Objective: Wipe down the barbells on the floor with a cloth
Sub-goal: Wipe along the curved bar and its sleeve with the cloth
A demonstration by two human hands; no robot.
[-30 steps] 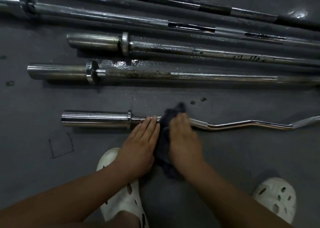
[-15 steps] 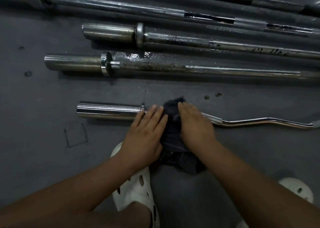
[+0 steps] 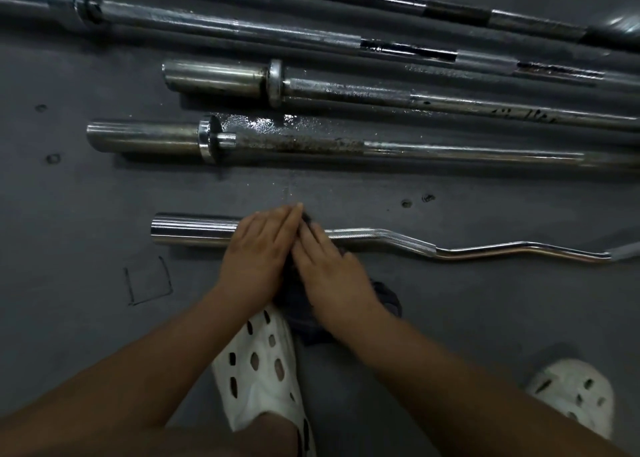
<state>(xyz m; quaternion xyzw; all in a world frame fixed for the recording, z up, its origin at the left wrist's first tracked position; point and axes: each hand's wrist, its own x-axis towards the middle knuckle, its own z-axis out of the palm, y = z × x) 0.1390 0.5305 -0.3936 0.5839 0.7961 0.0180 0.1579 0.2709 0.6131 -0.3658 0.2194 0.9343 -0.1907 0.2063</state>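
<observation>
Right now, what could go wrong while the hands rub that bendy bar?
1. The bendy bar lies loose on the floor. The left hand and right hand both press flat on it at the dark cloth, so it might roll and pinch the fingers.
2. A wet patch shines on the floor beyond the bar. It could be slippery under the white shoe.

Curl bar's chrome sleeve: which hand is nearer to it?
Left. The left hand covers the inner end of the sleeve; the right hand presses the cloth beside it, over the shaft.
</observation>
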